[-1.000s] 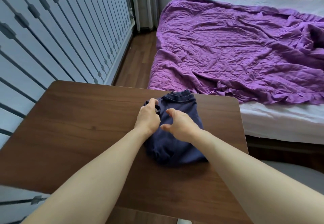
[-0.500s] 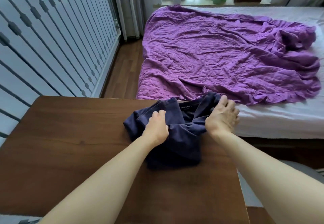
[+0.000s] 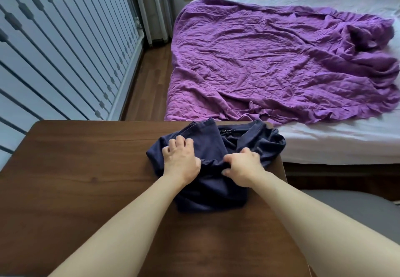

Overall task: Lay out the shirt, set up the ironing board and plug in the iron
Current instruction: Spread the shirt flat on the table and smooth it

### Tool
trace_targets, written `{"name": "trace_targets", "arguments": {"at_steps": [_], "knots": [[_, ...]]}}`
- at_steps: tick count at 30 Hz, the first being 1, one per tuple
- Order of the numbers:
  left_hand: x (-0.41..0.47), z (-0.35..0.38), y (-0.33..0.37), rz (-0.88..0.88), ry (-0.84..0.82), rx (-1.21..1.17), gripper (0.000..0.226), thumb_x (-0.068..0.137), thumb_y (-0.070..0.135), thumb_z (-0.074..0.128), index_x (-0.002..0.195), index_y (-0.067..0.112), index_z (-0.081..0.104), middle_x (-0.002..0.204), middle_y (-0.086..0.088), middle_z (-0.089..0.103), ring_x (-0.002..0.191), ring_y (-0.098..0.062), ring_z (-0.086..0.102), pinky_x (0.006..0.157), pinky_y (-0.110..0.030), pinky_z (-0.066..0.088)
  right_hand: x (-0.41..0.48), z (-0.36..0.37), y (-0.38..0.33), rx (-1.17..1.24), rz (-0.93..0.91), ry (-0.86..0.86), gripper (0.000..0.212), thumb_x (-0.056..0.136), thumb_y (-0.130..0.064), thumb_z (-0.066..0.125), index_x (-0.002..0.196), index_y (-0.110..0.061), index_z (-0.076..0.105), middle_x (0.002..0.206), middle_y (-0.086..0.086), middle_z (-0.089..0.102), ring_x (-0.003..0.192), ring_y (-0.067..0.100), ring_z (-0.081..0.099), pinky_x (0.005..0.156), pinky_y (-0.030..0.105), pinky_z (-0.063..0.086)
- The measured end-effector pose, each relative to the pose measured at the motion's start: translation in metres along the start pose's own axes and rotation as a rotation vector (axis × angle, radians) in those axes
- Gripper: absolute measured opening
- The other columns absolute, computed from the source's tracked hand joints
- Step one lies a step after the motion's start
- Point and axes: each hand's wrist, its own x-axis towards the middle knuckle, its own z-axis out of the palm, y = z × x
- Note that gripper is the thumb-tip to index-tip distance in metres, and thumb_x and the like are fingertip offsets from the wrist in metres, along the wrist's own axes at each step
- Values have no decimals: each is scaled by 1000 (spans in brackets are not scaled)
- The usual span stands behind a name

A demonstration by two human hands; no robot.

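A dark navy shirt (image 3: 212,192) lies partly unfolded on the brown wooden table (image 3: 86,179), its collar and label facing the far edge near the bed. My left hand (image 3: 180,159) presses on the shirt's left part with fingers curled into the cloth. My right hand (image 3: 243,169) pinches a fold of the shirt near its middle. No iron or ironing board is in view.
A bed (image 3: 324,144) with a crumpled purple blanket (image 3: 270,64) stands right behind the table. A slatted white wall panel (image 3: 54,49) runs along the left, with a strip of wooden floor (image 3: 149,86) between it and the bed. Something grey (image 3: 355,203) sits at lower right.
The shirt has been opened out from a folded bundle, its collar now showing. My right hand came back from the shirt's right edge to its middle; my left hand stays on the left part.
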Motion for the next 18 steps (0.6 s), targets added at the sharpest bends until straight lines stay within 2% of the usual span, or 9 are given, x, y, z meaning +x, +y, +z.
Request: {"name": "trace_targets", "arguments": {"at_steps": [3,6,8,12,15,18], "knots": [[-2,-5,-4,-59,-133,-187,56,84,35,54,130,13,28,126,-12,36,117,-34,46,95,-45,39,0,-10,14,-75,321,111,34,87,-25,50,118,-19,61,125,11,60,121,31,44,97,39,32],[-4,0,-6,-16,-319,-176,94,79,43,64,146,22,1,138,-12,27,123,-32,44,97,-44,44,-2,-16,27,-178,468,73,36,87,-17,48,121,-16,59,129,11,58,124,32,40,102,42,27],[-3,7,-5,-3,-362,-61,101,78,37,66,148,24,-6,141,-11,24,128,-32,35,99,-46,43,-1,-16,28,-190,407,80,39,87,-16,47,126,-15,54,132,11,54,126,32,39,103,43,27],[8,5,-8,-96,-391,-14,73,77,27,64,137,18,23,140,-9,24,129,-33,27,95,-48,43,8,-11,14,51,144,101,49,85,-21,49,134,-17,40,137,11,49,127,34,42,101,42,36],[17,2,-20,-156,-393,-1,68,77,25,62,135,18,26,139,-7,22,130,-32,25,96,-51,42,13,-9,0,273,71,18,59,86,-27,54,140,-16,34,144,10,43,132,33,39,104,41,38],[21,0,-34,-242,-340,35,61,81,18,58,134,14,27,138,-9,23,130,-34,26,98,-54,41,19,-5,-6,479,26,-49,74,86,-33,59,148,-17,23,153,6,33,139,27,32,112,40,32]]}}
